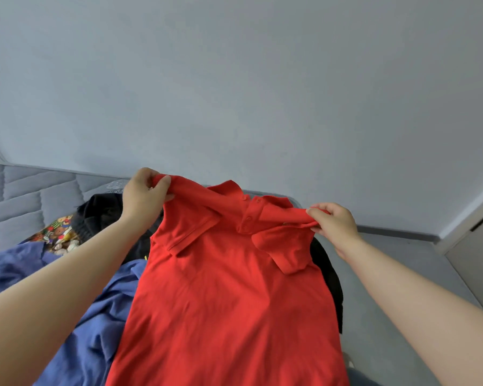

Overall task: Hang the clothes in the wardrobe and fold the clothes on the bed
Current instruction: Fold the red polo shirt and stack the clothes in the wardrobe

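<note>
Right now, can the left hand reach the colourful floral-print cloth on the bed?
Probably, but not freely: the left hand grips the red polo shirt by its shoulder. The colourful floral-print cloth lies exposed close by, between a black garment and a blue garment.

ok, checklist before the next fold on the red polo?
1. Left hand pinches red polo shoulder: ok.
2. Right hand pinches other shoulder: ok.
3. Sleeves folded inward over front: ok.
4. Buttons face up: ok.
5. Flat bed under it: not ok, blue garment and black garment lie beneath.
6. Hem straight: cannot tell, out of frame.
</note>
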`<action>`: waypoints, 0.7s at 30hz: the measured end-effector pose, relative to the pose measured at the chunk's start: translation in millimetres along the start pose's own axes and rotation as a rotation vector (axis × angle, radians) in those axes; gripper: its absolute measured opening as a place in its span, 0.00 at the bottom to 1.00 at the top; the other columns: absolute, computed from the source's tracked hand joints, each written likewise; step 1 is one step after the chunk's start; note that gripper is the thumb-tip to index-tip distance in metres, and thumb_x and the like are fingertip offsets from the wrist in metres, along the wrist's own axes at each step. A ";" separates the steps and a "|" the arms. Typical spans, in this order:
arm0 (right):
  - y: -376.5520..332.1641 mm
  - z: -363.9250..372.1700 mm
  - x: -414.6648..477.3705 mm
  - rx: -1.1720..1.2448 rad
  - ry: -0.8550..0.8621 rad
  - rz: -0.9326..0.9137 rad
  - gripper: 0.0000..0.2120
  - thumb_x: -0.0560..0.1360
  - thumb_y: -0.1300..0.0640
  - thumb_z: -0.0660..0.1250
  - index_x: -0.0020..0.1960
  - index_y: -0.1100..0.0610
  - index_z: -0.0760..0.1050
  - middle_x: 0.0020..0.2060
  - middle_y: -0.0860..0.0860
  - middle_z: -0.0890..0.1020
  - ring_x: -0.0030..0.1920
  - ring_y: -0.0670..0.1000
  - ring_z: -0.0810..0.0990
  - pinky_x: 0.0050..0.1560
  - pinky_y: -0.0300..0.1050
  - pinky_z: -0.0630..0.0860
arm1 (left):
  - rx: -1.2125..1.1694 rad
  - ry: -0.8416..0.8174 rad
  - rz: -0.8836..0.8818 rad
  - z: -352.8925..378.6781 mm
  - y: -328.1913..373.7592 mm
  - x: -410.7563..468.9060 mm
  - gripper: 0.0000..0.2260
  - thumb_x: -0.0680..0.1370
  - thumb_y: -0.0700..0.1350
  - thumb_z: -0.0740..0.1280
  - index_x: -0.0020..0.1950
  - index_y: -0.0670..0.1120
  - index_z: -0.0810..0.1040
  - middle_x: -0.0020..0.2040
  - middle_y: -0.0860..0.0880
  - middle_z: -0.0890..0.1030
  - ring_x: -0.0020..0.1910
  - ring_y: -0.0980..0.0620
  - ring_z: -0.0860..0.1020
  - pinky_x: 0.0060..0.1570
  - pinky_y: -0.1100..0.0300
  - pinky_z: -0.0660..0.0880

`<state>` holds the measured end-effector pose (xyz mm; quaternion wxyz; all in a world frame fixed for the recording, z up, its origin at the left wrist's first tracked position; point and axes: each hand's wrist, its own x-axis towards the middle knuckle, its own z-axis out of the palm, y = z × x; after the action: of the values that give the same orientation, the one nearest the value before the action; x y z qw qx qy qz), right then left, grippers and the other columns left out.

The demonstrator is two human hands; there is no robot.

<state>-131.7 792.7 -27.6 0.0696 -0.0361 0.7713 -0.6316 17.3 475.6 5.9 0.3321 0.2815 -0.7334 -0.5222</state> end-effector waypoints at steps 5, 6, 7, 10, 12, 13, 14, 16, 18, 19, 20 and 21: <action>25.7 -18.4 -80.6 0.023 0.067 0.014 0.05 0.75 0.58 0.68 0.41 0.55 0.79 0.40 0.52 0.81 0.39 0.47 0.80 0.43 0.44 0.79 | 0.005 0.013 -0.015 -37.5 -17.2 -78.4 0.14 0.77 0.50 0.67 0.39 0.41 0.76 0.35 0.45 0.77 0.35 0.50 0.79 0.43 0.52 0.78; 33.1 -22.4 -94.3 0.021 0.080 0.039 0.04 0.75 0.57 0.68 0.42 0.56 0.79 0.40 0.53 0.81 0.40 0.49 0.80 0.44 0.46 0.80 | 0.045 0.025 -0.026 -45.5 -24.8 -96.5 0.16 0.77 0.53 0.66 0.37 0.41 0.76 0.31 0.47 0.75 0.34 0.49 0.76 0.41 0.53 0.75; 43.2 -25.7 -110.5 0.026 0.096 0.072 0.04 0.75 0.57 0.68 0.42 0.57 0.79 0.38 0.54 0.80 0.40 0.51 0.80 0.42 0.46 0.80 | 0.076 0.029 -0.057 -53.6 -35.4 -116.8 0.19 0.76 0.55 0.65 0.35 0.40 0.74 0.28 0.49 0.72 0.32 0.51 0.73 0.37 0.54 0.71; 85.8 -30.2 -159.2 -0.109 0.114 0.165 0.07 0.74 0.56 0.68 0.39 0.59 0.78 0.33 0.51 0.78 0.37 0.50 0.76 0.36 0.42 0.75 | 0.163 -0.020 -0.226 -71.2 -81.6 -175.9 0.19 0.76 0.53 0.67 0.33 0.38 0.73 0.25 0.50 0.70 0.31 0.50 0.70 0.35 0.54 0.69; 112.9 -31.3 -183.2 -0.228 0.074 0.252 0.07 0.75 0.57 0.67 0.38 0.56 0.78 0.33 0.49 0.81 0.40 0.51 0.77 0.42 0.46 0.75 | 0.241 -0.099 -0.345 -75.4 -111.9 -203.9 0.16 0.75 0.50 0.69 0.36 0.38 0.78 0.28 0.46 0.77 0.33 0.46 0.76 0.41 0.50 0.76; 122.1 -31.3 -191.3 -0.240 0.038 0.308 0.07 0.76 0.58 0.66 0.39 0.55 0.78 0.34 0.50 0.82 0.42 0.53 0.78 0.48 0.50 0.77 | 0.271 -0.130 -0.389 -75.2 -124.3 -212.8 0.14 0.75 0.48 0.71 0.38 0.38 0.79 0.32 0.43 0.80 0.36 0.44 0.79 0.46 0.47 0.78; 128.8 -31.2 -197.9 -0.241 0.008 0.359 0.07 0.76 0.59 0.66 0.40 0.55 0.77 0.35 0.51 0.82 0.44 0.55 0.79 0.53 0.54 0.78 | 0.299 -0.145 -0.420 -74.1 -133.6 -219.4 0.12 0.74 0.48 0.72 0.40 0.38 0.79 0.36 0.42 0.82 0.40 0.42 0.81 0.49 0.47 0.78; 135.3 -31.0 -204.7 -0.286 -0.031 0.399 0.04 0.76 0.59 0.66 0.43 0.56 0.78 0.39 0.52 0.81 0.49 0.58 0.81 0.58 0.58 0.78 | 0.345 -0.114 -0.457 -69.6 -141.7 -224.7 0.13 0.72 0.47 0.73 0.46 0.39 0.78 0.43 0.40 0.82 0.47 0.40 0.80 0.52 0.49 0.76; 134.5 -27.5 -206.8 -0.361 -0.072 0.385 0.08 0.76 0.56 0.67 0.53 0.57 0.78 0.47 0.53 0.81 0.56 0.58 0.80 0.60 0.58 0.76 | 0.372 -0.074 -0.472 -64.6 -139.6 -224.3 0.19 0.71 0.49 0.74 0.53 0.39 0.74 0.52 0.39 0.79 0.54 0.40 0.77 0.54 0.51 0.72; 133.8 -24.0 -206.3 -0.400 -0.097 0.371 0.14 0.76 0.54 0.68 0.59 0.58 0.77 0.54 0.54 0.80 0.59 0.58 0.78 0.62 0.57 0.75 | 0.385 -0.073 -0.477 -63.1 -137.6 -223.4 0.22 0.71 0.50 0.75 0.57 0.40 0.72 0.56 0.38 0.77 0.56 0.39 0.76 0.55 0.50 0.70; 131.6 -20.2 -206.2 -0.434 -0.122 0.357 0.18 0.75 0.53 0.69 0.63 0.59 0.75 0.59 0.55 0.78 0.61 0.57 0.77 0.63 0.56 0.74 | 0.400 -0.081 -0.483 -62.4 -136.1 -222.1 0.25 0.71 0.50 0.75 0.60 0.40 0.70 0.58 0.38 0.75 0.57 0.38 0.75 0.56 0.50 0.70; 131.1 -16.4 -204.8 -0.462 -0.148 0.350 0.22 0.75 0.52 0.69 0.66 0.59 0.73 0.62 0.55 0.77 0.62 0.56 0.76 0.64 0.55 0.73 | 0.414 -0.090 -0.483 -62.1 -135.5 -221.0 0.26 0.71 0.49 0.75 0.62 0.40 0.70 0.60 0.37 0.75 0.58 0.38 0.74 0.57 0.49 0.69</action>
<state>72.3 864.2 -140.2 0.2236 0.0365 0.8819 -0.4133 212.0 567.4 -151.4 0.1014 0.4855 -0.7501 -0.4374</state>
